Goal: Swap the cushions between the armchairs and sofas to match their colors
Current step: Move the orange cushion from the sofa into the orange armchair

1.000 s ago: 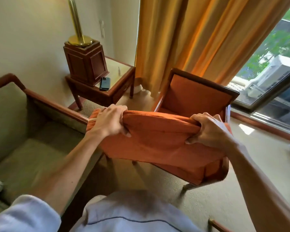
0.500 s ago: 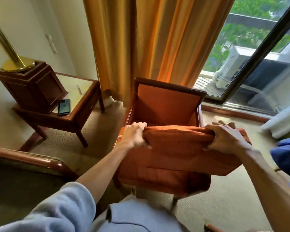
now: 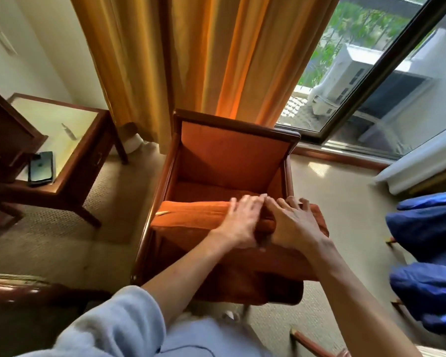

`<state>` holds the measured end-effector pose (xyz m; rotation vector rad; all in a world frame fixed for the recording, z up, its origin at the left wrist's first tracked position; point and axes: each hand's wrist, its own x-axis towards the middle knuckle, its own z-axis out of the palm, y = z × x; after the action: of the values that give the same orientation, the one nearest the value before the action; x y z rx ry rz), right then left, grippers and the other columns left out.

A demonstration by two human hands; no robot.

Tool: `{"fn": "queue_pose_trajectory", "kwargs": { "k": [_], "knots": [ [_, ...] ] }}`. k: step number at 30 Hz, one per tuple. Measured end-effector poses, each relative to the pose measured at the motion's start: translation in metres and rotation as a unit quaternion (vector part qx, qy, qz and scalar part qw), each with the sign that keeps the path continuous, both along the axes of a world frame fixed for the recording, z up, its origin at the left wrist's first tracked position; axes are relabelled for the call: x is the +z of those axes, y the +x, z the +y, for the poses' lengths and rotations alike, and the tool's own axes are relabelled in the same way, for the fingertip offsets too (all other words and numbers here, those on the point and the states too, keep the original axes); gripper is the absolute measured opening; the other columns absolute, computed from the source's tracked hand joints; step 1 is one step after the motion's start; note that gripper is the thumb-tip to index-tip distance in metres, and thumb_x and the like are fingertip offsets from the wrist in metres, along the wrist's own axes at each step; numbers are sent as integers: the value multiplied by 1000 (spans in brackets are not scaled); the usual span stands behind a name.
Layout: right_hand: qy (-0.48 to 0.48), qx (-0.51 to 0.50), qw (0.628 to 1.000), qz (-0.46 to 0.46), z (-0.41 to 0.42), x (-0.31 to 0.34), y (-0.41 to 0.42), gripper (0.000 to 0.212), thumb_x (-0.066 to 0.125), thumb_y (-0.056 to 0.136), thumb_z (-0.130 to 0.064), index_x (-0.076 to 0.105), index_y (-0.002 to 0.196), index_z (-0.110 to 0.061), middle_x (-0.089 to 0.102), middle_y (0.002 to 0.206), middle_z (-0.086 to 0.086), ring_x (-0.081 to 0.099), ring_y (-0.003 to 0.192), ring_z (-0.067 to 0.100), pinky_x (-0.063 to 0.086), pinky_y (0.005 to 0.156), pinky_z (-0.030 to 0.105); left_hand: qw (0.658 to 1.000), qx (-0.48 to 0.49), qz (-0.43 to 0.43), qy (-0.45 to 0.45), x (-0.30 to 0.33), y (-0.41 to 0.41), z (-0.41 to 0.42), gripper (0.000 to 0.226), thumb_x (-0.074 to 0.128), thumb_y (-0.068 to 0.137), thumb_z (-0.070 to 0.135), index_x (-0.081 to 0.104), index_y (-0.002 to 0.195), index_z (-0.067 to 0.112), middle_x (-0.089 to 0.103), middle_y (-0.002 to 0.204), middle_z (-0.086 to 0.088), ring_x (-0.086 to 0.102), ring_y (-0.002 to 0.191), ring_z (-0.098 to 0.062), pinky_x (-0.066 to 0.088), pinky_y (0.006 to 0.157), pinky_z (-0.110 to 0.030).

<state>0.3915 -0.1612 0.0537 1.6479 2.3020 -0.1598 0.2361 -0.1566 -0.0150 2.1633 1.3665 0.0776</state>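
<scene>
Head view, left to right. Dark wooden box [image 3: 4, 135] cut off at left edge, top out of frame. Black smartphone [image 3: 41, 166] lying flat on glass-topped wooden side table [image 3: 62, 140], just beside box; small thin item farther back on glass, too blurred to identify. Wooden rail at bottom left, mostly shadowed, cut by edge. Orange-yellow curtain [image 3: 216, 55] hanging behind chair. Orange upholstered wood-framed armchair [image 3: 229, 155] at centre, seat partly bare at back. Orange fabric seat cushion [image 3: 191, 222] resting across armchair's front edge, tilted, near half overhanging front; not seated flush. Left hand [image 3: 240, 222] flat on cushion top, fingers straight and close together, pressing. Right hand [image 3: 294, 225] just beside it, touching at fingertips, fingers slightly spread over cushion's far edge; fingertips motion-blurred, curl hard to judge. Light blue sleeve [image 3: 119, 323] on left forearm, lower body cut off. Sliding glass window [image 3: 371, 81] at upper right, white outdoor unit behind pane. Blue shiny padded items [image 3: 428, 228] at right edge, cut off, identity unclear.
</scene>
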Motion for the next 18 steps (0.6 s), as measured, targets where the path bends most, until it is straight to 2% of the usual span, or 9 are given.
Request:
{"fn": "queue_pose_trajectory", "kwargs": {
  "k": [2,3,5,8,10,12,14,17,18],
  "knots": [
    [-28,-32,999,0,6,4,19,127,80,51,-60,15,153,-21,38,149,-2,28,140,25,17,116,50,999,-31,20,30,13,40,-1,150,91,59,52,-14,156,5,12,164,-13,8,152,-32,3,121,-61],
    [-47,-52,997,31,10,7,33,130,83,50,-55,13,154,-20,34,152,-2,24,142,23,17,117,48,999,-24,20,32,16,54,3,151,91,59,51,-17,155,5,16,162,-15,11,151,-32,4,120,-63],
    [-83,-98,979,157,17,10,63,135,82,45,-51,14,156,-18,30,155,1,20,144,21,21,118,43,998,-26,7,49,21,73,12,154,92,58,49,-20,155,11,23,158,-14,18,149,-31,7,120,-62],
    [-100,-134,933,320,21,1,89,139,85,43,-45,11,157,-18,29,154,3,23,141,19,27,117,37,997,-50,9,52,29,85,23,153,95,57,42,-18,156,15,24,158,-12,21,147,-30,11,122,-57],
    [-106,-139,895,410,22,-14,103,142,92,45,-41,6,157,-27,29,154,0,30,141,17,32,116,38,997,-56,10,55,34,87,31,150,95,56,39,-13,158,22,28,153,-11,29,141,-31,18,121,-54],
    [-131,-159,856,475,18,-34,119,139,96,49,-38,6,155,-39,31,152,-6,38,137,12,38,111,34,996,-55,5,66,37,81,37,146,94,55,40,-10,157,37,37,142,-9,40,128,-30,29,115,-49],
    [-158,-200,843,473,5,-67,136,128,97,53,-34,13,149,-43,38,142,-12,43,130,9,39,107,31,998,-37,-15,55,37,68,39,140,95,54,36,-3,153,53,41,138,-5,44,122,-27,34,110,-45],
    [-176,-256,849,428,-18,-127,166,107,96,38,-55,27,120,-62,50,124,-11,52,117,16,48,97,44,999,-7,-28,28,36,51,36,134,96,53,30,7,149,60,41,140,0,42,126,-23,35,111,-47],
    [-183,-267,840,436,-25,-143,173,100,96,36,-58,32,114,-61,52,120,-10,55,112,17,50,93,46,999,-1,-28,23,36,48,33,132,96,54,29,9,149,59,41,141,2,41,127,-23,35,111,-48]
  ]
}}
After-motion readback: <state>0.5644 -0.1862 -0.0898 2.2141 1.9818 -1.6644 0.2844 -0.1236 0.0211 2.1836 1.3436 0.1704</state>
